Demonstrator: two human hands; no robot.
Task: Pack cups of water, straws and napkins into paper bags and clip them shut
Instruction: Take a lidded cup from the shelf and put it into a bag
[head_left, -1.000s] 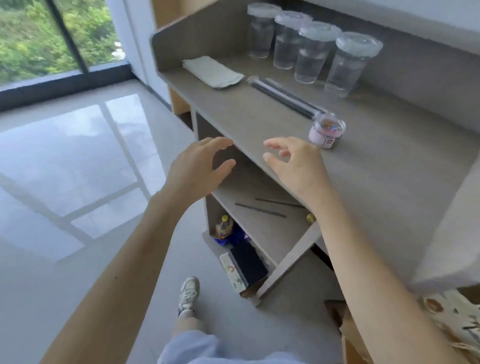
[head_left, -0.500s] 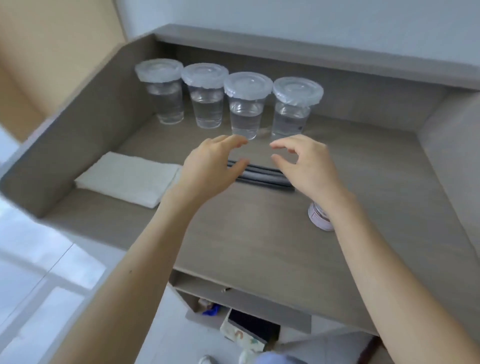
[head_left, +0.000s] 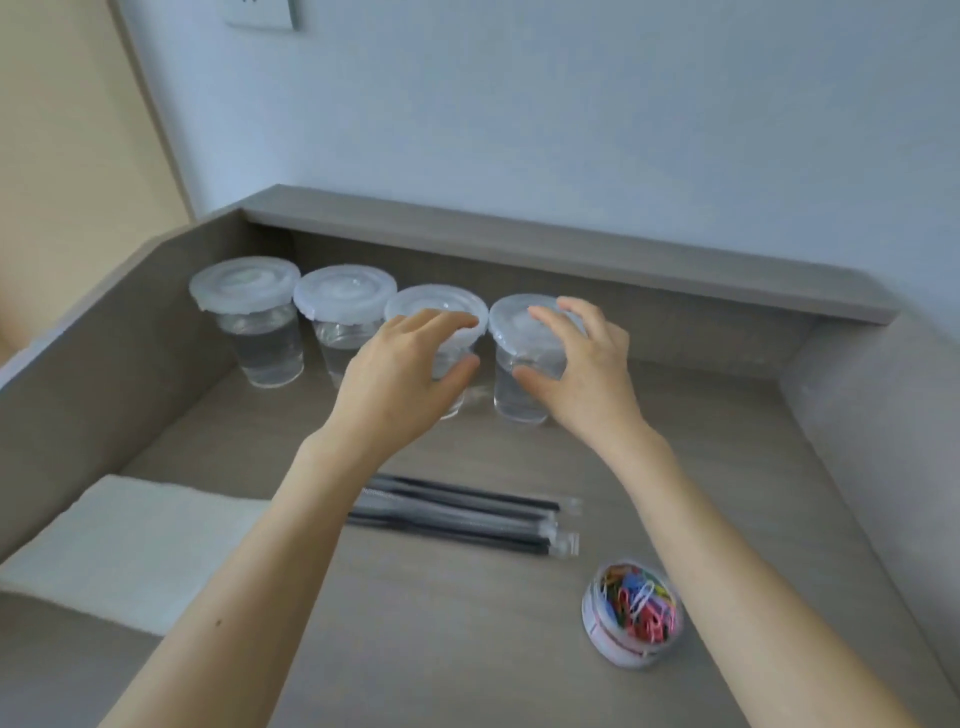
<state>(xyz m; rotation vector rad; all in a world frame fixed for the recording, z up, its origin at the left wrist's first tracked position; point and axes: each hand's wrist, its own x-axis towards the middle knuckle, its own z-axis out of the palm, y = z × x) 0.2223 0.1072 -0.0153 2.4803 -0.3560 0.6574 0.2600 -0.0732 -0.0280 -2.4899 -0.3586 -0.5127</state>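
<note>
Four lidded clear cups of water stand in a row at the back of the grey counter (head_left: 467, 639). My left hand (head_left: 400, 384) is spread in a curve in front of the third cup (head_left: 441, 306), fingertips at its lid. My right hand (head_left: 582, 374) curves the same way at the fourth cup (head_left: 524, 402). Neither hand is closed round a cup; whether they touch is unclear. The first cup (head_left: 249, 338) and second cup (head_left: 343, 312) stand free at the left. Black wrapped straws (head_left: 467, 514) lie under my forearms. A white napkin stack (head_left: 130, 540) lies at the left.
A round clear tub of coloured clips (head_left: 631, 618) sits at the near right. Raised grey side walls (head_left: 104, 338) and a back ledge (head_left: 571, 244) box in the counter. No paper bag is in view.
Both hands have moved forward from above the straws to the two right-hand cups. The view has tilted up and closer to the counter's back.
</note>
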